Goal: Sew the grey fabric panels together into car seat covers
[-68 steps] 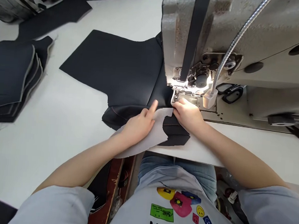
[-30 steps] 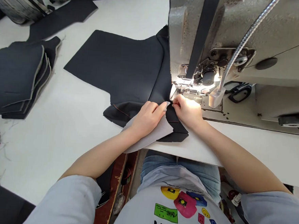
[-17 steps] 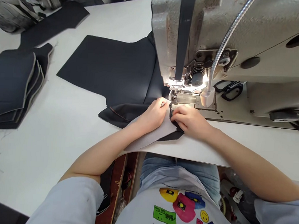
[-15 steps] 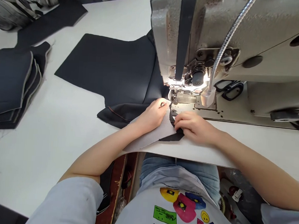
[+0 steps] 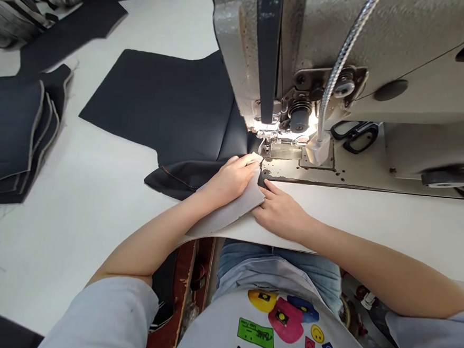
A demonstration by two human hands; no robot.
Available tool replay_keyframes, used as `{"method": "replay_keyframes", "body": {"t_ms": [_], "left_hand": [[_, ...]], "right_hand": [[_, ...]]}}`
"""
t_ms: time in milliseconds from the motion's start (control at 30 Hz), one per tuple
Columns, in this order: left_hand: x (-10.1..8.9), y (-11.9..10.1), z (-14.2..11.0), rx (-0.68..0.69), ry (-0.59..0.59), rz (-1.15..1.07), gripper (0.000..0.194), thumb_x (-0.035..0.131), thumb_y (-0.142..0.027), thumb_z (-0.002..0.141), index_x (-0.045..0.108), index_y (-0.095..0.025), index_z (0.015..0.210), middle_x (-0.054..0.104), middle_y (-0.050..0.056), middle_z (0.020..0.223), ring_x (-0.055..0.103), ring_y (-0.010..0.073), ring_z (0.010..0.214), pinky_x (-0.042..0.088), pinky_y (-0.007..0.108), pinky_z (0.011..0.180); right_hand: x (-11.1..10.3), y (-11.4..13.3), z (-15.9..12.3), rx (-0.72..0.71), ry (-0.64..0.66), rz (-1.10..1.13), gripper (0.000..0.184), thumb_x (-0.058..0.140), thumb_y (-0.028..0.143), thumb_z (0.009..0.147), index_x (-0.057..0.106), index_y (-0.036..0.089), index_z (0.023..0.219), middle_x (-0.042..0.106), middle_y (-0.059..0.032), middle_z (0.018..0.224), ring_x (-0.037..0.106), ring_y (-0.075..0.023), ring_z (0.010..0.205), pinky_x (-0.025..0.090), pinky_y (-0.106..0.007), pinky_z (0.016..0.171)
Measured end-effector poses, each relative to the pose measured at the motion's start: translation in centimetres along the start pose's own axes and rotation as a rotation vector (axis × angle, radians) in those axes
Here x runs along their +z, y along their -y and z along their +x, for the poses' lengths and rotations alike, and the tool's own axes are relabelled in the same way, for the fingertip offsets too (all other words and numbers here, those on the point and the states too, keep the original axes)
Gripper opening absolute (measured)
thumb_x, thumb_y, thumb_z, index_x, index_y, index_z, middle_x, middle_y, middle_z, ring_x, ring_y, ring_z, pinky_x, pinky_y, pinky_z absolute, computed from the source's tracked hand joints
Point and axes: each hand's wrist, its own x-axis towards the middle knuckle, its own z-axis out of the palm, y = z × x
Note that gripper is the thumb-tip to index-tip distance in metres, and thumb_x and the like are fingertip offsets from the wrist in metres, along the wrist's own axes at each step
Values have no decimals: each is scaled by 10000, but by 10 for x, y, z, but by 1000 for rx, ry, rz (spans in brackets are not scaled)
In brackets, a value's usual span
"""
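Note:
My left hand [image 5: 231, 179] is closed on the upper edge of a fabric piece, its pale grey backing [image 5: 229, 211] facing up, just in front of the presser foot [image 5: 266, 147]. My right hand [image 5: 281, 209] lies low on the table at the right edge of that piece. Its fingers are stretched out and touch the cloth, and some fingertips are hidden by it. A larger black fabric panel [image 5: 169, 106] with an orange-stitched seam spreads left of the needle area. The sewing machine [image 5: 233, 47] stands over the work, its lamp lighting the needle plate.
Black scissors [image 5: 356, 136] lie on the machine bed right of the needle. A stack of black cut panels [image 5: 12, 132] sits at the left of the white table [image 5: 72, 237]. Another black strip [image 5: 73, 30] and piled grey fabric [image 5: 25, 6] are at the back left.
My right hand has moved left and slightly down, from pinching the dark edge of the cloth to stretched fingers against it. My left hand stays on the fabric. The view has shifted slightly.

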Motion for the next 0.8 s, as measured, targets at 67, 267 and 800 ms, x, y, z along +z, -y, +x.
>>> {"method": "replay_keyframes", "body": {"t_ms": [67, 267, 800], "left_hand": [[0, 0, 3, 4, 1, 9, 361, 331, -134, 985, 640, -95, 1167, 613, 154, 1313, 581, 226, 1199, 465, 354, 1009], [5, -4, 21, -52, -49, 14, 345, 367, -124, 969, 655, -106, 1158, 616, 137, 1302, 550, 233, 1245, 451, 362, 1071], [2, -11, 25, -85, 17, 39, 379, 345, -99, 970, 640, -114, 1207, 609, 120, 1341, 554, 233, 1238, 437, 365, 1065]], "right_hand": [[2, -2, 2, 16, -64, -68, 241, 499, 53, 922, 714, 160, 922, 723, -100, 870, 625, -241, 992, 441, -470, 1012], [-5, -28, -5, -35, -90, -102, 324, 426, 28, 946, 711, 178, 976, 720, -69, 895, 630, -196, 940, 474, -352, 924], [11, -21, -14, 65, -175, -10, 314, 474, 64, 948, 738, 179, 820, 712, -86, 878, 626, -215, 1026, 441, -438, 1096]]}}
